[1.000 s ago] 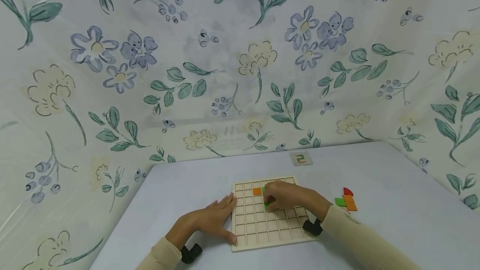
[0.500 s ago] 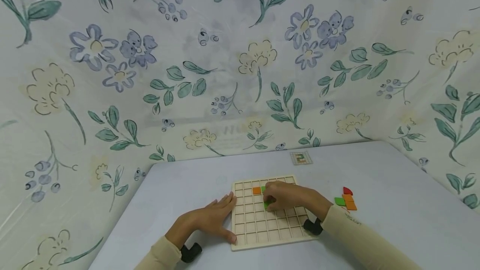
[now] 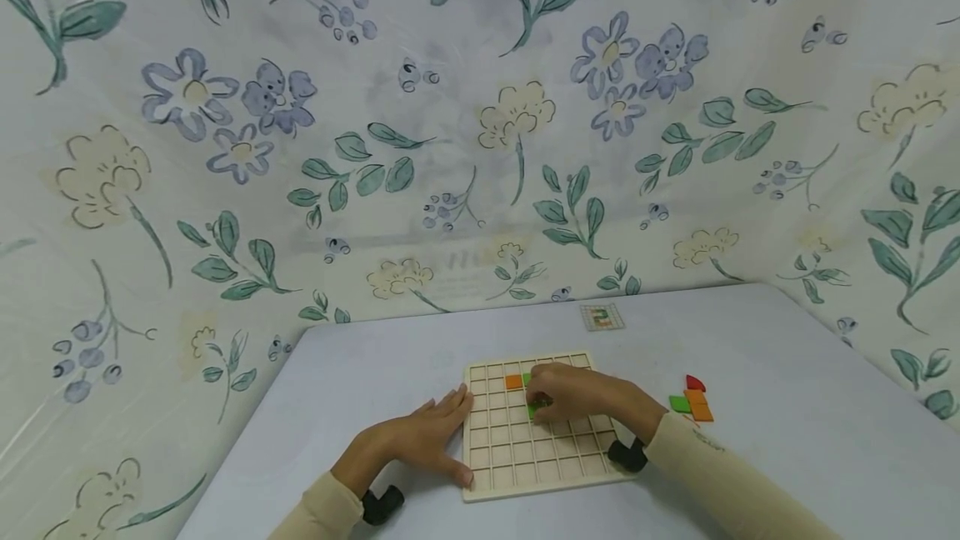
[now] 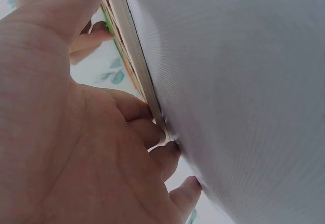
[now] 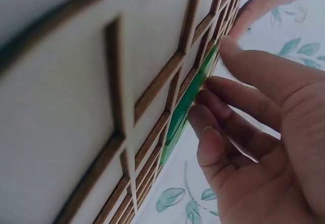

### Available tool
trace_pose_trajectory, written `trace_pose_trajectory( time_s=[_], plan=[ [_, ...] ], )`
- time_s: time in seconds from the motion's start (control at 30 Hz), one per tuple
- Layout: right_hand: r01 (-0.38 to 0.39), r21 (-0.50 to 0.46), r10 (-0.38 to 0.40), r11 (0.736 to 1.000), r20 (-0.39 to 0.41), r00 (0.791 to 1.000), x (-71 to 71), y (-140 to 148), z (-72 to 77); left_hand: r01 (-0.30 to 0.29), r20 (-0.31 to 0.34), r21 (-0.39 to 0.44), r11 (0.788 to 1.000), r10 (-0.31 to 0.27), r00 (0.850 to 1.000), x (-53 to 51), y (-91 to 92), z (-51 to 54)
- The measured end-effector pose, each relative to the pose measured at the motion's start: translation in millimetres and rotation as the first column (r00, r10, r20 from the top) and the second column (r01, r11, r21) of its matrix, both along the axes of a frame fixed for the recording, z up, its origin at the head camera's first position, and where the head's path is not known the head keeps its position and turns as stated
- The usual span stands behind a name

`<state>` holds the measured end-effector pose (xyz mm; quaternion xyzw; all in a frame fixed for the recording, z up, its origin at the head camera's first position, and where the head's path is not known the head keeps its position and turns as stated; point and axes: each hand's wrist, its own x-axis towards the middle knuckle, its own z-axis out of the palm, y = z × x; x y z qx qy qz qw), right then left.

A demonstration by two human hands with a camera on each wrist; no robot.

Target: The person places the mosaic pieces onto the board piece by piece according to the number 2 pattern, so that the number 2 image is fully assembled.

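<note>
A light wooden grid board (image 3: 517, 457) lies flat on the table, an orange square tile (image 3: 513, 382) set in its upper part. My left hand (image 3: 420, 440) rests at the board's left side, fingers extended along the edge and thumb at the near left corner. Over the upper middle of the grid, my right hand (image 3: 570, 392) has its fingers curled and its fingertips on a green tile (image 5: 185, 102). Lighter green pieces adjoin this darker tile in the right wrist view. From the head view, the hand hides most of the green pieces.
Right of the board lie loose tiles: a red rounded one (image 3: 696, 383), a green one (image 3: 680, 404) and orange ones (image 3: 699, 405). A small pattern card (image 3: 602, 317) sits behind the board. A floral cloth (image 3: 450, 148) hangs behind the white table (image 3: 375, 373).
</note>
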<state>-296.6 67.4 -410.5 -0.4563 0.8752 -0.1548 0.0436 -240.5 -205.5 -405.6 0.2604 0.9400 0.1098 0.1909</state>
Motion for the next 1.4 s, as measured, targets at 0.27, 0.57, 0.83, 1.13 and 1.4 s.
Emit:
trace_pose_trajectory(
  time_s=[0.27,0.57,0.83,1.13,1.4],
  plan=[
    [0.018,-0.11,-0.023,0.994,-0.049,0.999,4.4,11.2,6.6,-0.008,0.001,-0.006,1.0,0.008,1.0,-1.6,1.8,-0.5],
    [0.101,-0.141,-0.108,0.985,-0.045,0.993,6.7,40.0,14.3,-0.015,0.001,-0.017,1.0,0.015,1.0,-2.3,2.2,0.0],
    [0.177,-0.157,-0.19,0.972,-0.068,0.979,7.8,83.7,24.4,-0.003,-0.013,-0.02,1.0,0.003,1.0,-4.4,2.2,0.7],
    [0.299,-0.195,-0.31,0.934,-0.026,0.95,8.4,136.6,26.2,-0.003,-0.011,-0.015,1.0,0.002,1.0,-2.8,1.7,3.5],
    [0.394,-0.175,-0.393,0.902,0.04,0.919,2.6,165.4,22.5,0.003,-0.003,-0.003,1.0,-0.003,1.0,-3.4,0.9,-0.5]
  ],
)
